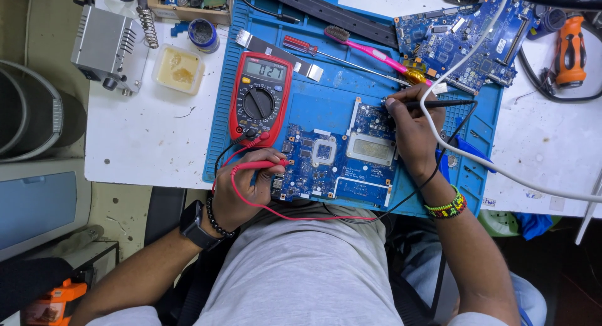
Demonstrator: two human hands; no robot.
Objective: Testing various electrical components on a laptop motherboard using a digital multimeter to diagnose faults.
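Board [338, 163] lies between your hands | left hand [241, 188] pinches red probe [260, 165] at its left edge | right hand [414, 135] grips black probe [436, 104] at its far-right corner

— Circuit boards: how many do we list?
— We count two: one blue board [342, 163] under the hands, one second blue board [461, 41] at the mat's far corner.
— Probes?
— Two: one red probe [260, 165], one black probe [439, 103].
— Meters?
— One red multimeter [259, 100].
— Screwdrivers, brushes?
— One red screwdriver [301, 46]; one pink brush [367, 50].
— Wristwear?
— One black watch [195, 226], two bead bracelets.
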